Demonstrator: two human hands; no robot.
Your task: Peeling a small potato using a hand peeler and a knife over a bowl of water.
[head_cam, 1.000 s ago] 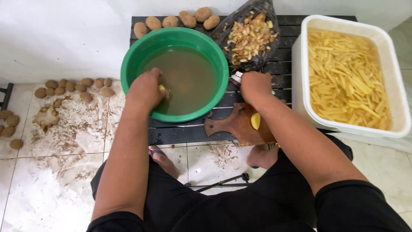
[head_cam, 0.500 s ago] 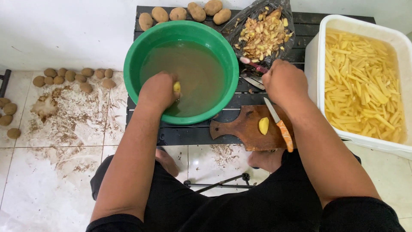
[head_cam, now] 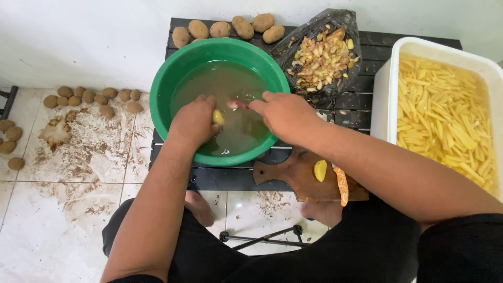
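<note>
Now left hand (head_cam: 195, 121) fingers curled round a peeled potato (head_cam: 218, 117), right hand (head_cam: 283, 116) pinching a pink-handled peeler (head_cam: 236, 104), both over the green basin (head_cam: 168, 84) at the table's (head_cam: 230, 178) left edge.

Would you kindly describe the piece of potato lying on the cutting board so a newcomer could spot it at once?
Start at the big green basin of murky water on the dark slatted table. Just below its rim lies a brown wooden cutting board. The peeled potato piece rests there beside an orange-handled knife: pale yellow, unlike the brown unpeeled potatoes.

Single head cam — looks steeply down, close over green basin (head_cam: 219, 52) & slatted table (head_cam: 367, 99).
</note>
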